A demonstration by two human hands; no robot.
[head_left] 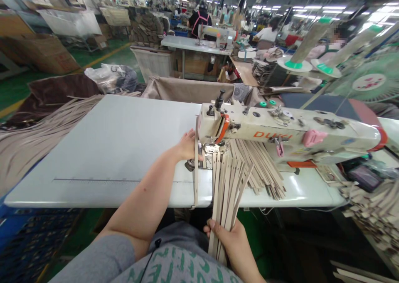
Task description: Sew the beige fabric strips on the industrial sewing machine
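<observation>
Needle and presser-foot contact unreadable: the area under the sewing machine (pixel 280 127) head is small and glare-washed. Left hand (pixel 187 145) partly masked by a single long strip (pixel 196 171) crossing in front of it, fingertips lost beside the head; right forearm cut off by the bottom edge. Brand lettering on the machine arm half blocked by fittings. Held strip bundle (pixel 225 183): flat, narrow, beige, small dark marks near the upper ends, fanned at top right, gathered tight lower down. It sits in front of the needle area, spanning the front edge of the white sewing table (pixel 134 137), lower ends down by the person's shirt (pixel 183 262). Can't tell if the top ends touch the foot. Second strip bundle (pixel 260 168) lies on the table under the machine arm, to the right of the held one, ends splayed toward the front edge. Right hand (pixel 230 235) is closed around the held bundle, thumb across the front. Left hand is at the left of the machine head, fingers extended; can't tell if it's pinching anything.
</observation>
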